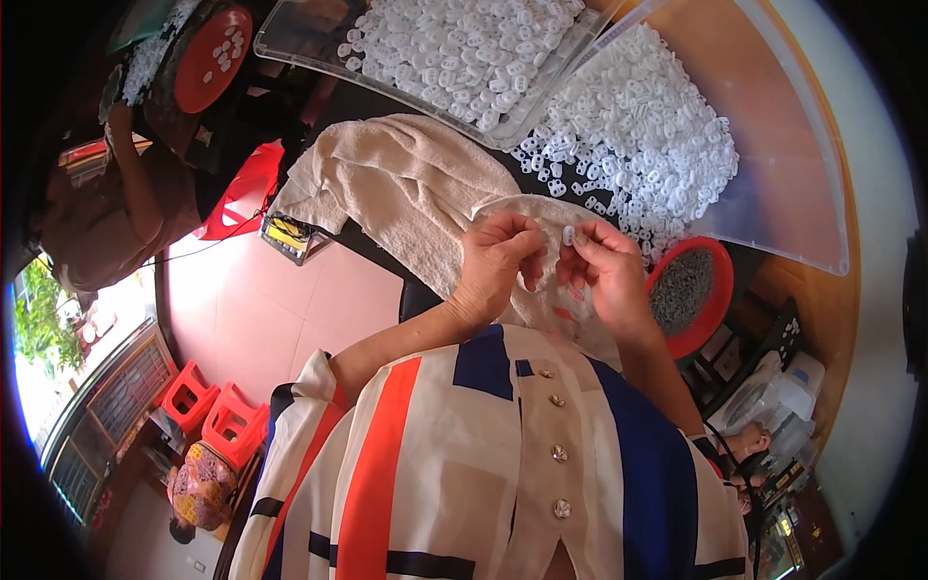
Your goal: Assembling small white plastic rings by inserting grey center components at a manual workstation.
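Over a beige towel [411, 174], my two hands are held close together. The thumb and fingertips of my right hand [609, 275] pinch a small white plastic piece [568, 235]. My left hand [498, 256] is closed in a pinch just left of it; whatever is between those fingertips is too small to tell. Beyond my hands lies a large heap of white plastic pieces [648, 126], many with two holes. Right beside my right hand stands a red bowl [717, 300] holding many small grey parts [682, 290].
A clear plastic bin [387, 82] with more white pieces stands at the far side. A clear tray wall [793, 145] borders the heap on the right. At left a person [106, 213] sits near a red plate [198, 82]. Red stools [235, 425] stand on the floor behind.
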